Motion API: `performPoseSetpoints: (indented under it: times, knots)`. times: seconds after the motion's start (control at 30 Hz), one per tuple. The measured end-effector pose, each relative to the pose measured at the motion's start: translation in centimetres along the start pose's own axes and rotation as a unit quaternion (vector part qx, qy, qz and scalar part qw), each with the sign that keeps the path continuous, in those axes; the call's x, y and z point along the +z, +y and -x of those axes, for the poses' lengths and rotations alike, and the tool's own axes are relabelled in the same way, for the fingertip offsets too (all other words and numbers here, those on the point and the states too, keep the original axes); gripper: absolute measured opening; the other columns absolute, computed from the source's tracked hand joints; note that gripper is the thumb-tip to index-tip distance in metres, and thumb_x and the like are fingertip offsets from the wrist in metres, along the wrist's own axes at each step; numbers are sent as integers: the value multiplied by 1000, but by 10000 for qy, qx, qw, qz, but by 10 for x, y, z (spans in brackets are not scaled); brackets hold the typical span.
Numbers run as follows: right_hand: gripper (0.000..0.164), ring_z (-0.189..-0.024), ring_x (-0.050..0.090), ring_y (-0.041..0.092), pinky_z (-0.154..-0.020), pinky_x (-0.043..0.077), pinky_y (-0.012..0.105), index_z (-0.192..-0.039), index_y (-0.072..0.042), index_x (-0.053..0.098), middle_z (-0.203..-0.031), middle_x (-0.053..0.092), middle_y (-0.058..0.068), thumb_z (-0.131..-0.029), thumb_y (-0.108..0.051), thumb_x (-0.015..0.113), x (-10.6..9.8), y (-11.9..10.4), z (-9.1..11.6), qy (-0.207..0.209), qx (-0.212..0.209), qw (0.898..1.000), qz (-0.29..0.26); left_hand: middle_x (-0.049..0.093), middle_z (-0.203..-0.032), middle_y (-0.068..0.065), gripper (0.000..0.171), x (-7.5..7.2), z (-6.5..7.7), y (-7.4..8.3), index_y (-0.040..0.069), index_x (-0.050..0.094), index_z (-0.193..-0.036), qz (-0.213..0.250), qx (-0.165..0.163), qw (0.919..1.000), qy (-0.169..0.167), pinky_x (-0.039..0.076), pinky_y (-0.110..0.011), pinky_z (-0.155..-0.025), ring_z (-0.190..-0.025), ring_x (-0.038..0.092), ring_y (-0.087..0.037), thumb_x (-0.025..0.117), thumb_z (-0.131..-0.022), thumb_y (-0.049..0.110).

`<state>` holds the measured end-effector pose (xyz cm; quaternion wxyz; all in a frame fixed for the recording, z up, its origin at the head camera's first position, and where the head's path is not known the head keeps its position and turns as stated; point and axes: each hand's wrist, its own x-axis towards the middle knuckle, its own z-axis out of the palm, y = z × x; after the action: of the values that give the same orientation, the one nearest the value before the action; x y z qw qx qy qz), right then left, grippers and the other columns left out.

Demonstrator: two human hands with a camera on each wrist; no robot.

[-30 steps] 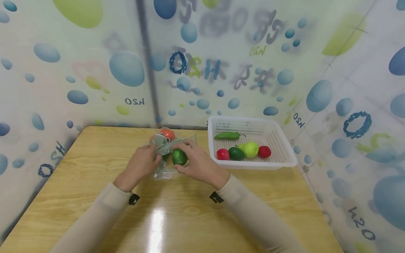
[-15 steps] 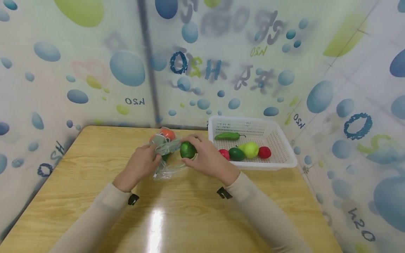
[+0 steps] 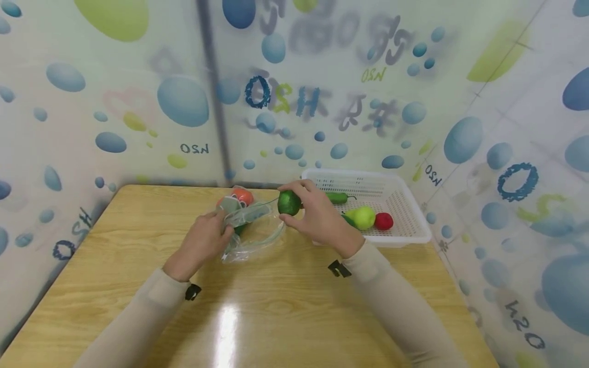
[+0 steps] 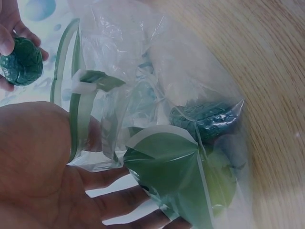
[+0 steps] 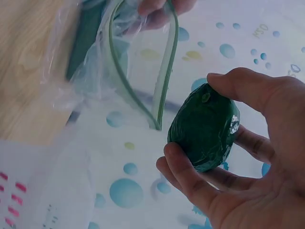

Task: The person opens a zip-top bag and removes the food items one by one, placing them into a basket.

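Observation:
My right hand (image 3: 317,215) grips a dark green, bumpy avocado (image 5: 205,129) between thumb and fingers, beside the basket's left end. My left hand (image 3: 206,240) holds a clear zip bag (image 4: 190,62) with a green-edged opening, its thumb side at the mouth and fingers against the bag's printed green panel. The bag's mouth gapes toward the avocado. Inside the bag, the left wrist view shows another dark green avocado (image 4: 205,119) and a pale green round fruit (image 4: 219,179). An orange-red fruit (image 3: 242,196) shows at the bag's far end in the head view.
A white perforated basket (image 3: 416,225) stands at the back right of the wooden table (image 3: 276,301). In it lie a green chili pepper (image 3: 338,198), a yellow-green pear (image 3: 365,218) and a red fruit (image 3: 384,221). Patterned walls rise behind the table.
My right hand has moved the avocado out from the bag's mouth, up and right toward the basket. The left hand keeps its hold on the bag, which gapes wider.

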<state>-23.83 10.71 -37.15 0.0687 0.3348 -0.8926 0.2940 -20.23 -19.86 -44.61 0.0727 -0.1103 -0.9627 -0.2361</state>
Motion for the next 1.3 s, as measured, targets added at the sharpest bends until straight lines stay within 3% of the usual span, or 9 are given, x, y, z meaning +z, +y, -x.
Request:
performPoseSetpoints:
  times: [0.23, 0.43, 0.6, 0.67, 0.77, 0.97, 1.13, 1.3]
  knots:
    - [59, -116, 76, 34, -98, 70, 47, -158, -12, 65, -159, 61, 24, -105, -21, 88, -13, 18, -6, -61, 286, 9996, 55, 62, -84, -11, 13, -1, 1, 0, 0, 67, -103, 0, 4, 10000, 38, 46, -38, -66, -72, 55, -23, 62, -110, 10]
    - [63, -126, 73, 38, -101, 72, 49, -161, -9, 62, -160, 60, 25, -105, -21, 89, -23, 33, -11, -152, 559, 9983, 14, 60, -83, -11, 13, 1, 0, -2, 0, 66, -101, -2, 78, 9999, 122, 44, -37, -64, -71, 53, -23, 63, -109, 9]
    - [66, -132, 71, 42, -104, 71, 54, -163, -8, 60, -161, 59, 27, -105, -22, 88, -28, 42, -16, -316, 905, 9950, 285, 62, -84, -11, 12, 1, 0, -7, 1, 67, -102, 176, 146, 9996, 156, 46, -38, -64, -72, 54, -24, 61, -108, 10]
    - [67, -132, 69, 43, -107, 69, 56, -164, -8, 60, -160, 60, 27, -105, -22, 88, -30, 46, -19, -445, 1073, 9923, 440, 62, -83, -11, 16, 7, -2, -18, 2, 67, -102, 256, 292, 9988, 289, 45, -36, -62, -70, 53, -22, 59, -109, 14]
    - [66, -132, 68, 41, -113, 66, 58, -165, -9, 59, -158, 61, 27, -106, -23, 86, -31, 52, -24, -700, 1309, 9864, 701, 62, -83, -11, 18, 9, -2, -21, 3, 66, -100, 292, 373, 9983, 333, 45, -37, -61, -69, 53, -22, 57, -109, 16]
    - [65, -131, 66, 37, -121, 61, 55, -164, -7, 59, -153, 64, 26, -106, -21, 85, -29, 61, -35, -1275, 1546, 9741, 1044, 62, -83, -12, 12, -1, 0, -7, 2, 66, -100, 197, 163, 9996, 156, 47, -37, -64, -71, 56, -24, 59, -107, 9]
    - [67, -123, 64, 32, -111, 62, 46, -165, -2, 56, -147, 65, 22, -106, -20, 83, -24, 67, -41, -1726, 1783, 9603, 1270, 63, -86, -12, 13, -2, 1, -3, -1, 68, -106, 57, 24, 10000, 44, 46, -35, -65, -73, 56, -23, 60, -108, 8]
    - [62, -116, 63, 29, -103, 61, 42, -157, 3, 61, -136, 68, 20, -101, -14, 83, -23, 69, -46, -1923, 1883, 9516, 1482, 63, -86, -13, 16, 2, -2, -6, -4, 69, -109, 57, 17, 10000, 20, 46, -35, -64, -72, 55, -23, 58, -108, 8]
